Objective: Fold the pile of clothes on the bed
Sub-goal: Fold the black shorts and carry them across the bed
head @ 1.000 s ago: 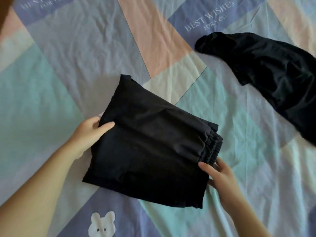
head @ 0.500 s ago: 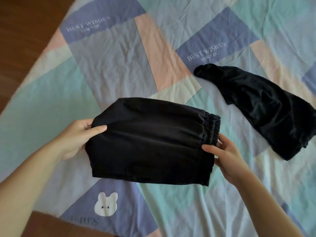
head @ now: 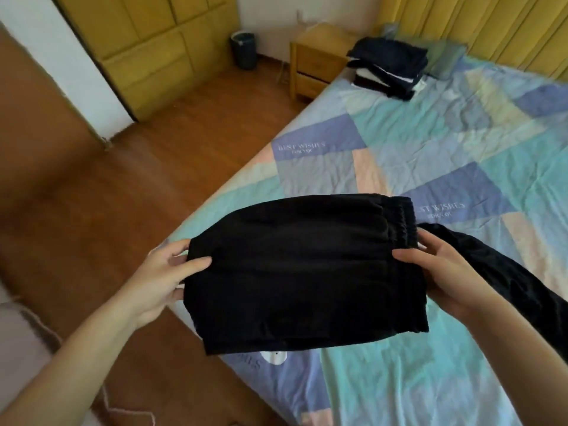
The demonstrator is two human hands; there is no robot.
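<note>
A folded pair of black shorts [head: 304, 272] with an elastic waistband hangs in the air over the bed's near edge. My left hand [head: 163, 278] grips its left side, thumb on top. My right hand [head: 442, 272] grips the waistband end on the right. A second black garment [head: 522, 281], unfolded, lies on the bed just behind my right hand. At the far corner of the bed sits a stack of folded dark clothes [head: 387, 67].
The bed [head: 430, 142] has a pastel patchwork sheet and runs from the lower middle to the upper right. A wooden nightstand [head: 316, 61] stands beside its far corner. Wooden floor [head: 153, 186] lies to the left, with a yellow wardrobe [head: 153, 53] and a dark bin [head: 244, 50] beyond.
Both hands have lifted the folded shorts off the sheet and levelled them. The view has swung up and left, so the room, the nightstand and the folded stack have come into sight.
</note>
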